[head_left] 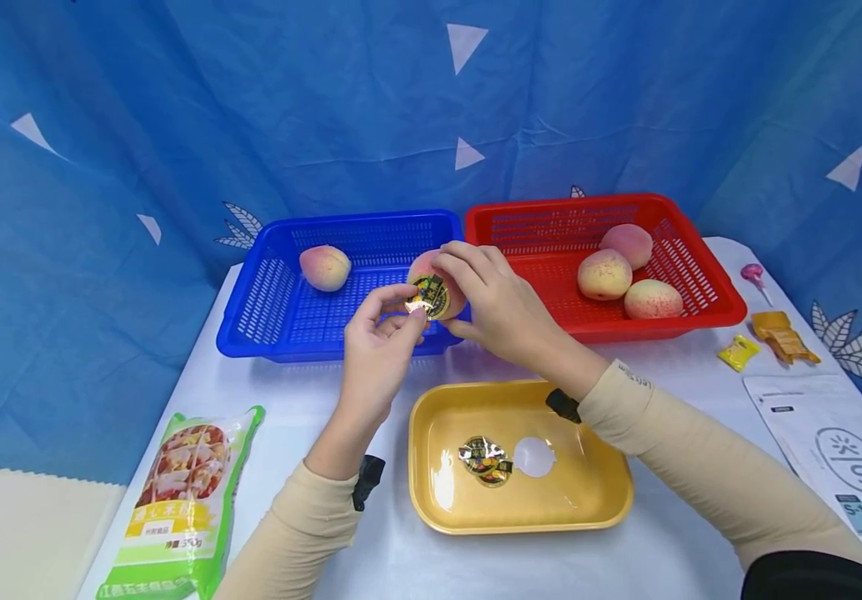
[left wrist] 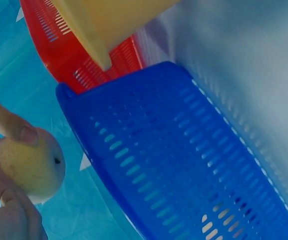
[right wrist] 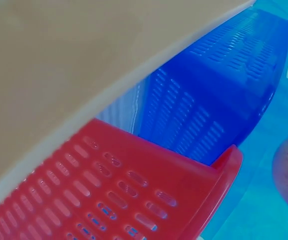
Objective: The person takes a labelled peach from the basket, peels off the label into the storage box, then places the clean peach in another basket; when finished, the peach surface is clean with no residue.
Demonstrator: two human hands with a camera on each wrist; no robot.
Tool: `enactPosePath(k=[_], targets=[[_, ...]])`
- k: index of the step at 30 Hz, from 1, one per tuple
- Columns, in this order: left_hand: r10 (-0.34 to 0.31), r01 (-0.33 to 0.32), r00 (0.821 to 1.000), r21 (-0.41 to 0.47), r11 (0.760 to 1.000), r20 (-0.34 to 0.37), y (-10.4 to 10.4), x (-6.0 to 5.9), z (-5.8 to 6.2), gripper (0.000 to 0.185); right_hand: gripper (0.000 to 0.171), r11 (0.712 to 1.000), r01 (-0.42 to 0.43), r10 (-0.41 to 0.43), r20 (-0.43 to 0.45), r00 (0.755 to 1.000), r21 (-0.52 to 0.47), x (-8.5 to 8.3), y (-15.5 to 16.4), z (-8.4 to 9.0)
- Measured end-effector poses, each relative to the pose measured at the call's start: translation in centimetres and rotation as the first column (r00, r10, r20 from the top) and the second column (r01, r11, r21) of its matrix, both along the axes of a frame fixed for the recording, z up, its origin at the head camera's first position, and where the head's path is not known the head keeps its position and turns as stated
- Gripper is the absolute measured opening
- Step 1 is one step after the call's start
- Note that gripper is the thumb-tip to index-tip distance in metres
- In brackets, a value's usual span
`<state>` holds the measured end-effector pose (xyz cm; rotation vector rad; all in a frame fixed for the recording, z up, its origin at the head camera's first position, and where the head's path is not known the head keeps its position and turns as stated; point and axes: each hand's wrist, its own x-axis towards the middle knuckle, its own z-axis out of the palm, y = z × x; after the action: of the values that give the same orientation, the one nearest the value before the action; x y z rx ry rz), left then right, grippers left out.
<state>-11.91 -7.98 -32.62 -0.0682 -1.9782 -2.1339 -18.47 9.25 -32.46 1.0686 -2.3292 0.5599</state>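
Peach in hand: a peach (head_left: 438,279) is held up over the front rim of the blue basket, between the two baskets' inner ends; the left wrist view shows it (left wrist: 31,165) pinched from both sides.
Sticker: a dark round sticker with gold print (head_left: 430,297) sits on the side of the peach facing the camera.
Right hand: the right hand (head_left: 497,302) curls its fingers over the top and right side of the peach and grips it.
Left hand: the left hand (head_left: 380,342) pinches the sticker's left edge between thumb and forefinger, against the peach.
Blue basket: the blue basket (head_left: 266,312) stands at the back left of the table and holds one more peach (head_left: 324,267) near its back left corner.
Red basket: the red basket (head_left: 716,283) stands just beside the blue one, on its right, with three peaches (head_left: 605,274) lying together in it.
Yellow tray: the yellow tray (head_left: 603,500) lies in front of the baskets, below the hands; inside it are dark stickers (head_left: 485,459) and a white round piece (head_left: 533,457).
Table: the white table (head_left: 671,533) also carries a green snack bag (head_left: 179,500) at front left, a white pouch (head_left: 839,450) at right, and small yellow wrappers (head_left: 739,352) and a lollipop (head_left: 754,275) near the red basket.
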Motion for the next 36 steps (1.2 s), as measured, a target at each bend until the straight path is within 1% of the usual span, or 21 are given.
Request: enactPosePath(k=[5, 8, 10, 12, 14, 15, 16, 17, 18, 20, 21, 23, 24, 25, 28, 29, 31, 32, 33, 35, 36], targets=[[0.025, -0.024, 0.999, 0.049, 0.999, -0.026, 0.4, -0.1, 0.0, 0.027, 0.076, 1.000, 0.008, -0.007, -0.033, 0.999, 0.007, 0.1, 0.2, -0.1], [0.047, -0.046, 0.999, 0.050, 0.998, -0.020, 0.5, 0.0, 0.2, 0.028, 0.074, 1.000, 0.025, -0.025, -0.046, 0.999, 0.006, -0.1, 0.5, -0.3], [0.043, -0.043, 0.999, 0.034, 0.998, -0.010, 0.4, 0.3, 0.3, 0.028, 0.075, 0.999, 0.047, -0.047, -0.028, 0.999, 0.001, -0.3, 0.9, -0.3], [0.009, -0.009, 1.000, -0.008, 1.000, 0.007, 0.2, 0.7, 0.4, 0.029, 0.075, 0.997, 0.073, -0.072, 0.017, 0.997, -0.016, -0.7, 1.6, -0.3], [-0.066, 0.070, 0.997, -0.102, 0.992, 0.038, 0.0, 1.2, 0.4, 0.028, 0.076, 0.994, 0.098, -0.093, 0.096, 0.991, -0.049, -1.2, 2.4, -0.2], [-0.117, 0.125, 0.991, -0.163, 0.979, 0.058, 0.0, 1.5, 0.2, 0.027, 0.076, 0.992, 0.110, -0.099, 0.144, 0.985, -0.068, -1.5, 2.9, -0.1], [-0.172, 0.186, 0.982, -0.232, 0.955, 0.082, 0.0, 1.8, 0.1, 0.027, 0.075, 0.988, 0.124, -0.105, 0.193, 0.976, -0.090, -1.8, 3.4, -0.1], [-0.226, 0.250, 0.968, -0.305, 0.919, 0.112, 0.1, 2.1, -0.3, 0.026, 0.076, 0.984, 0.136, -0.106, 0.245, 0.964, -0.111, -2.1, 4.0, -0.1], [-0.276, 0.312, 0.950, -0.376, 0.872, 0.149, 0.2, 2.5, -0.7, 0.025, 0.077, 0.980, 0.151, -0.106, 0.299, 0.948, -0.130, -2.4, 4.5, -0.1], [-0.363, 0.425, 0.905, -0.505, 0.751, 0.222, 0.6, 3.1, -1.7, 0.023, 0.078, 0.971, 0.186, -0.112, 0.400, 0.910, -0.150, -3.0, 5.6, -0.3], [-0.393, 0.468, 0.883, -0.555, 0.688, 0.257, 0.9, 3.3, -2.3, 0.024, 0.078, 0.967, 0.204, -0.119, 0.444, 0.888, -0.149, -3.3, 6.1, -0.5], [-0.426, 0.526, 0.845, -0.638, 0.562, 0.322, 1.5, 3.8, -3.7, 0.023, 0.080, 0.963, 0.241, -0.146, 0.514, 0.845, -0.123, -3.8, 7.2, -1.0], [-0.435, 0.540, 0.833, -0.672, 0.506, 0.342, 1.8, 4.0, -4.3, 0.023, 0.081, 0.961, 0.257, -0.164, 0.543, 0.823, -0.100, -4.0, 7.7, -1.3], [-0.440, 0.539, 0.828, -0.710, 0.452, 0.348, 2.1, 4.1, -4.9, 0.023, 0.081, 0.960, 0.268, -0.179, 0.567, 0.804, -0.078, -4.3, 8.2, -1.6], [-0.452, 0.500, 0.827, -0.805, 0.320, 0.334, 2.8, 4.6, -6.3, 0.024, 0.081, 0.958, 0.286, -0.223, 0.621, 0.752, -0.002, -5.1, 9.3, -2.4], [-0.460, 0.477, 0.828, -0.834, 0.277, 0.321, 3.0, 4.7, -6.6, 0.023, 0.081, 0.959, 0.284, -0.232, 0.636, 0.736, 0.020, -5.3, 9.6, -2.7], [-0.473, 0.411, 0.835, -0.891, 0.193, 0.283, 3.4, 4.9, -7.2, 0.022, 0.081, 0.958, 0.278, -0.248, 0.664, 0.706, 0.062, -5.7, 10.2, -3.1], [-0.477, 0.388, 0.835, -0.908, 0.161, 0.272, 3.5, 5.0, -7.4, 0.022, 0.081, 0.958, 0.274, -0.255, 0.674, 0.694, 0.081, -5.8, 10.5, -3.3], [-0.478, 0.366, 0.838, -0.921, 0.135, 0.263, 3.5, 5.1, -7.5, 0.022, 0.081, 0.959, 0.268, -0.260, 0.681, 0.685, 0.096, -6.0, 10.7, -3.4], [-0.478, 0.323, 0.844, -0.942, 0.090, 0.244, 3.6, 5.2, -7.9, 0.023, 0.080, 0.959, 0.257, -0.268, 0.689, 0.673, 0.122, -6.3, 11.0, -3.7], [-0.478, 0.303, 0.847, -0.950, 0.073, 0.234, 3.7, 5.3, -7.9, 0.024, 0.079, 0.959, 0.251, -0.272, 0.690, 0.671, 0.133, -6.4, 11.1, -3.8]])
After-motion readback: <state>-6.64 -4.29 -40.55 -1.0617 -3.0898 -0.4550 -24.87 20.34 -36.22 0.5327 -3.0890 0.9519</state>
